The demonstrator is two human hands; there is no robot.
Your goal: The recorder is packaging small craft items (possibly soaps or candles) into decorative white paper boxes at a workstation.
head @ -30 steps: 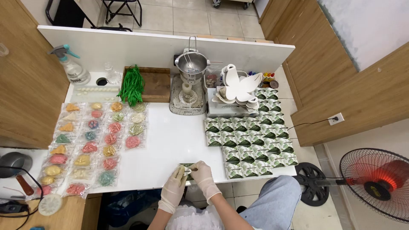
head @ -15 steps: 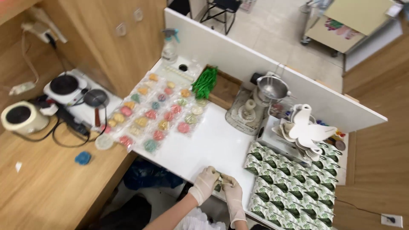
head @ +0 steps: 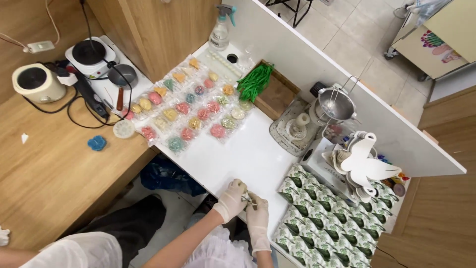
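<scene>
Gloved hands, left (head: pixel 231 200) and right (head: pixel 258 217), are both pinching a tiny green-patterned piece (head: pixel 248 200) over the white worktop (head: pixel 238 154). It is looking light, thin and flimsy, so a gentle fingertip grip at its edges is probably suiting it best.

The small item (head: pixel 249 200) pinched between both gloved hands is too small to identify.

A white table (head: pixel 248 154) is being used as the work surface. Rows of small coloured items in clear packets (head: pixel 191 111) are being kept on its left part, and leaf-patterned boxes (head: pixel 327 223) are being stacked edge to edge on its right. A grey press (head: pixel 297 129) is being supported behind them. Beside it, a wooden counter (head: pixel 49 168) is being occupied by 1 hotplate (head: pixel 89 54) and a cream pot (head: pixel 37 82).
</scene>
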